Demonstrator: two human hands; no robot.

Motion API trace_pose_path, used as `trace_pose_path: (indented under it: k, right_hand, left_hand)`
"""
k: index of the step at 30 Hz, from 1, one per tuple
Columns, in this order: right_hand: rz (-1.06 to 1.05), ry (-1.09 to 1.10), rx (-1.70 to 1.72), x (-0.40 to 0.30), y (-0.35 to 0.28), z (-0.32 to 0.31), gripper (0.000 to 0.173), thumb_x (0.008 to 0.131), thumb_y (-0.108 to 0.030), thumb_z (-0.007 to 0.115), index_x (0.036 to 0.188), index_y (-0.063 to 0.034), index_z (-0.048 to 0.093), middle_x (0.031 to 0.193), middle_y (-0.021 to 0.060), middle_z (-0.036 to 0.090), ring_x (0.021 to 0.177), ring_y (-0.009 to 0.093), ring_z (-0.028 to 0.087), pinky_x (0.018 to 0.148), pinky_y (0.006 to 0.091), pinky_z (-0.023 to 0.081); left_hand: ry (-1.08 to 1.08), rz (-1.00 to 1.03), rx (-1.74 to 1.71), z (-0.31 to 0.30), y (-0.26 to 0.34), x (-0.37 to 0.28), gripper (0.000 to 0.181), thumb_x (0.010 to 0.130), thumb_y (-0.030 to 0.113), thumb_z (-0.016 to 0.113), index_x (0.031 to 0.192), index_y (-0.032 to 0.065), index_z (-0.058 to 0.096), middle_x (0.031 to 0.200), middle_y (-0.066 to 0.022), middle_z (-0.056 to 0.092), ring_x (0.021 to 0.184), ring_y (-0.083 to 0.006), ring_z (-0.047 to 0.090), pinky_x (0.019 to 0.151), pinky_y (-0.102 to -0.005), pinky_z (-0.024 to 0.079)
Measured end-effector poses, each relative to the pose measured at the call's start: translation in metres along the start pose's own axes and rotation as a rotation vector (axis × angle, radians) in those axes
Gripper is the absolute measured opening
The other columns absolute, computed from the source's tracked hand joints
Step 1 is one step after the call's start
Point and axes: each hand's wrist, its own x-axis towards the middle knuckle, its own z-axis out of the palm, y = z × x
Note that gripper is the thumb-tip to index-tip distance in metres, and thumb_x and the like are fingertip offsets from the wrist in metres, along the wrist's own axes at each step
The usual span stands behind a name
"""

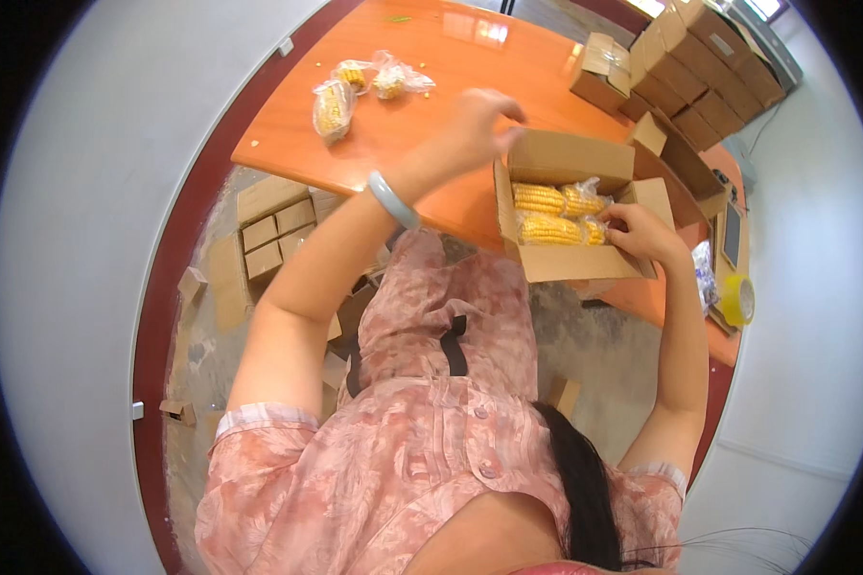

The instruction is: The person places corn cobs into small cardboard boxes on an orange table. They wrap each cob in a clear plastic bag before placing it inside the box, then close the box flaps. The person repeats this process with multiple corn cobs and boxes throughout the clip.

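Observation:
An open cardboard box (572, 262) stands at the table's near right part, its flaps spread. Inside lie several corn cobs (550, 228) in clear plastic bags, side by side. My right hand (636, 230) reaches over the box's right side, its thumb and fingers closed on the end of a bagged cob. Blurred by motion, my left hand (485, 126) is above the table just beyond the box's upper left corner, fingers apart and nothing in them. Farther left on the orange table (288, 136) are more bagged corn pieces (333, 111), apart from the box.
Stacked closed cartons (690, 72) fill the table's far right. Another open box (679, 162) is right of the corn box, and a roll of yellow tape (737, 300) is at the right edge. Cartons (277, 223) stand on the floor at left. Loose kernels dot the tabletop.

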Motion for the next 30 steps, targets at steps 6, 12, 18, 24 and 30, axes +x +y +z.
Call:
trace_pose_path:
  k: [6, 12, 18, 24, 30]
  right_hand:
    - [0.094, 0.305, -0.321, -0.031, -0.035, -0.002, 0.039, 0.086, -0.018, 0.071, 0.121, -0.0020, 0.063, 0.115, 0.0168, 0.065, 0.102, 0.038, 0.062, 0.089, 0.0436, 0.051]
    - [-0.061, 0.458, -0.019, -0.058, -0.067, -0.002, 0.038, 0.085, -0.012, 0.071, 0.122, -0.0038, 0.062, 0.132, 0.0130, 0.058, 0.111, 0.033, 0.061, 0.090, 0.0402, 0.054]
    - [-0.135, 0.449, 0.023, -0.062, -0.083, 0.008, 0.036, 0.088, -0.007, 0.069, 0.123, -0.0038, 0.061, 0.135, 0.0126, 0.055, 0.108, 0.025, 0.063, 0.087, 0.0359, 0.057]
    - [-0.259, 0.534, 0.135, -0.041, -0.106, 0.005, 0.030, 0.090, -0.006, 0.067, 0.120, -0.0018, 0.063, 0.133, 0.0128, 0.056, 0.104, 0.023, 0.066, 0.085, 0.0340, 0.057]
    - [-0.394, 0.451, 0.172, -0.015, -0.140, 0.004, 0.027, 0.091, -0.006, 0.066, 0.117, 0.0001, 0.064, 0.124, 0.0160, 0.061, 0.100, 0.024, 0.068, 0.085, 0.0339, 0.057]
  left_hand:
    - [0.183, -0.268, 0.415, -0.049, -0.141, -0.012, 0.033, 0.089, 0.011, 0.063, 0.121, 0.0034, 0.065, 0.126, -0.0197, 0.061, 0.110, -0.0377, 0.063, 0.096, -0.0417, 0.051]
    - [0.059, -0.509, 0.473, -0.032, -0.184, -0.018, 0.048, 0.094, 0.015, 0.058, 0.140, 0.0055, 0.049, 0.145, -0.0216, 0.045, 0.123, -0.0413, 0.054, 0.103, -0.0434, 0.046]
    - [0.138, -0.549, 0.389, -0.026, -0.154, -0.010, 0.048, 0.082, 0.006, 0.067, 0.129, 0.0076, 0.056, 0.132, -0.0175, 0.046, 0.121, -0.0380, 0.052, 0.100, -0.0435, 0.046]
    - [0.302, -0.342, 0.294, -0.024, -0.135, -0.034, 0.049, 0.079, 0.002, 0.070, 0.125, 0.0011, 0.054, 0.128, -0.0233, 0.050, 0.119, -0.0416, 0.053, 0.101, -0.0434, 0.046]
    - [0.412, -0.149, 0.153, -0.020, -0.099, -0.066, 0.053, 0.077, 0.001, 0.074, 0.125, -0.0002, 0.053, 0.125, -0.0209, 0.056, 0.119, -0.0369, 0.056, 0.100, -0.0416, 0.048]
